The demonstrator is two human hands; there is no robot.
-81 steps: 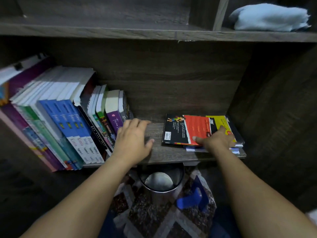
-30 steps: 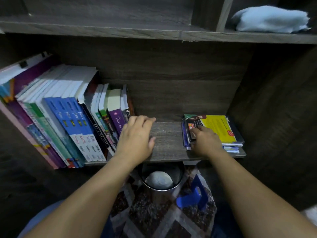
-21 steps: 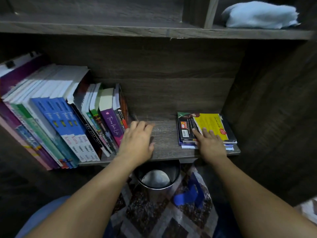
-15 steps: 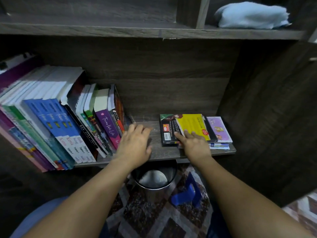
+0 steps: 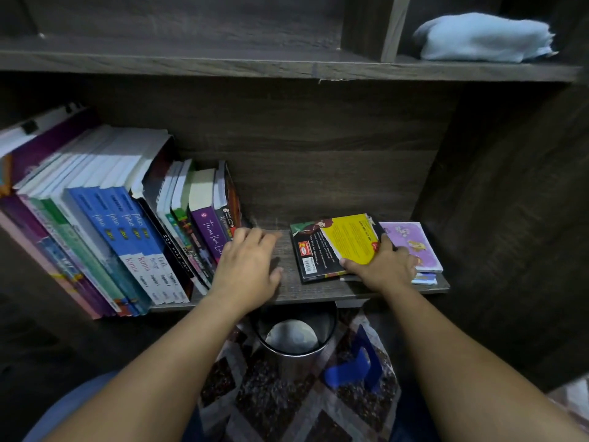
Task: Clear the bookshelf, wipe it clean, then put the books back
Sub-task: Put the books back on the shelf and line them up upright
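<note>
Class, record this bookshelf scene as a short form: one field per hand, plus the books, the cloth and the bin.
Left hand: rests flat on the shelf board beside the leaning books
Right hand: on the yellow-and-black book, at its near right corner; grip unclear
Flat pile: yellow-and-black book on top, offset left over the pink book
Cloth: light blue, folded, upper shelf, right
Bin: metal, below the shelf board
</note>
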